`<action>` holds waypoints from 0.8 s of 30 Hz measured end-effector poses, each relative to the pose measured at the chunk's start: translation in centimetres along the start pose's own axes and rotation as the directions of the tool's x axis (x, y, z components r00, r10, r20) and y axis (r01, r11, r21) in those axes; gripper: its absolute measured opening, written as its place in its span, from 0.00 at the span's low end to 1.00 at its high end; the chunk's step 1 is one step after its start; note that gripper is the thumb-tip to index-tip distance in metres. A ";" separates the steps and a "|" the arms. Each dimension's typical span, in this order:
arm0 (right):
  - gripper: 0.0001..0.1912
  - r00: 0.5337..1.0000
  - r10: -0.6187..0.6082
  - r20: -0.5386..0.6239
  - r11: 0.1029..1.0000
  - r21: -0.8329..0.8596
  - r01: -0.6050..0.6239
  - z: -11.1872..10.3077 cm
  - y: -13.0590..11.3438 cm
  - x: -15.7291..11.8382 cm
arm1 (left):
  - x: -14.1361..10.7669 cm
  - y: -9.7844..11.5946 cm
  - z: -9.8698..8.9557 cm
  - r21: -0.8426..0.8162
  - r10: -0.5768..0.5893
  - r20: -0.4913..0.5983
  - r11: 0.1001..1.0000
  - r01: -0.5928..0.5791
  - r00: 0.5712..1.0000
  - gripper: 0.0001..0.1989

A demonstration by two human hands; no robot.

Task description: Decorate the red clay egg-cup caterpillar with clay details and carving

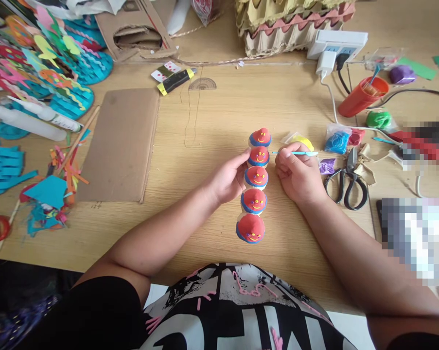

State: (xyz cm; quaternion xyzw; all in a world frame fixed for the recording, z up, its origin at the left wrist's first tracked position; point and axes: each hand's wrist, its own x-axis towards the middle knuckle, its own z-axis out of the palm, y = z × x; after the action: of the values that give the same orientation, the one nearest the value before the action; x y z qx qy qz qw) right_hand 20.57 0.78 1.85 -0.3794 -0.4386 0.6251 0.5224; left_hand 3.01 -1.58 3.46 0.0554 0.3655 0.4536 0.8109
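Observation:
Down the middle of the wooden table runs a row of several joined cups, each topped with a red clay dome (256, 177) that has a blue rim and a small yellow smile. My left hand (231, 179) grips the row from its left side, near the second and third domes. On the right, my right hand (299, 172) pinches a thin light-blue tool (304, 153), whose tip points left at the second dome, with a small gap between them. Behind that hand lies a packet of yellow clay (304, 142).
Black-handled scissors (351, 180), a blue clay packet (338, 140) and a red cup (363, 96) are on the right. A cardboard sheet (120, 146) lies left, beside paper scraps (47, 194). Egg trays (292, 29) and a power strip (338, 43) stand at the back.

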 end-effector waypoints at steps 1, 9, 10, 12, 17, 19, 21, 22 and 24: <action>0.30 1.000 -0.008 -0.011 1.000 0.003 0.008 0.0 0.0 0.0 | 0.0 -0.1 0.0 -0.006 0.014 -0.012 1.000 -0.014 1.000 0.09; 0.23 0.976 -0.216 -0.031 0.946 -0.255 0.201 0.4 0.0 -1.1 | 0.6 -0.5 -0.7 -0.026 0.047 0.003 0.999 -0.047 0.999 0.07; 0.23 0.973 -0.230 -0.025 0.939 -0.268 0.215 0.5 -0.2 -1.2 | 0.7 -0.6 -0.8 -0.023 0.051 0.004 0.998 -0.050 0.999 0.07; 0.23 0.968 -0.252 -0.011 0.926 -0.294 0.237 0.7 -0.4 -1.3 | 0.7 -0.7 -0.9 -0.011 0.061 0.017 0.998 -0.061 0.998 0.08; 0.26 0.949 -0.312 0.044 0.885 -0.350 0.307 0.7 -0.2 -0.9 | 0.6 -1.0 -0.9 0.027 0.106 0.054 0.994 -0.108 0.993 0.09; 0.26 0.943 -0.327 0.056 0.878 -0.351 0.325 0.7 -0.1 -0.8 | 0.6 -1.1 -0.9 0.050 0.116 0.047 0.992 -0.118 0.992 0.10; 0.25 0.942 -0.330 0.060 0.877 -0.351 0.330 0.7 0.0 -0.8 | 0.5 -1.1 -0.8 0.077 0.114 0.032 0.990 -0.116 0.993 0.11; 0.25 0.942 -0.331 0.060 0.876 -0.350 0.330 0.7 0.0 -0.8 | 0.5 -1.1 -0.8 0.086 0.112 0.019 0.990 -0.113 0.994 0.11; 0.25 0.941 -0.334 0.056 0.877 -0.349 0.332 0.7 0.0 -0.9 | 0.5 -1.0 -0.7 0.093 0.108 -0.008 0.990 -0.107 0.994 0.12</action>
State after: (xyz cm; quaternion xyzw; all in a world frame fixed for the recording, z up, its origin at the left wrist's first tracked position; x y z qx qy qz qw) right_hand 20.08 -0.19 2.08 -0.3877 -0.6007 0.4361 0.5466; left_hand 3.41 -1.98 2.22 0.1095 0.3877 0.4797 0.7795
